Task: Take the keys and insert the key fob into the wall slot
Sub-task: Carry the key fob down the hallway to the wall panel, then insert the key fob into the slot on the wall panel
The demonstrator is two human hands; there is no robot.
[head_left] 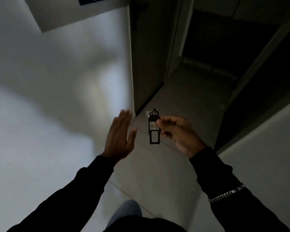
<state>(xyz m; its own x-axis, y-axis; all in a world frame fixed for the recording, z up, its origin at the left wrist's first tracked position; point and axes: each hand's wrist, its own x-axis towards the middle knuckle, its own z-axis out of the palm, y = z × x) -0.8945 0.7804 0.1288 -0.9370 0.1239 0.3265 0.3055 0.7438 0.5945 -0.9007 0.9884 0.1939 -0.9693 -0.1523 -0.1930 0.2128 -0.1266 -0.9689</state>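
My right hand (177, 131) pinches a long black key fob (154, 129) by its side, holding it upright in front of me. The fob bears a pale label with a handwritten number, and a metal ring with a key shows at its top end (151, 111). To the left of the fob, my left hand (120, 136) is raised with flat, spread fingers and holds nothing; it is a short gap away from the fob. A dark plate (92, 0) sits on the white wall at the top edge, partly cut off; whether it is the slot is unclear.
A white wall (49, 81) fills the left side and ends at a corner (131, 72). A dim tiled corridor floor (182, 101) runs ahead, with a dark doorway (224, 39) beyond. Another wall (266, 139) stands at the right. My shoe (127, 210) shows below.
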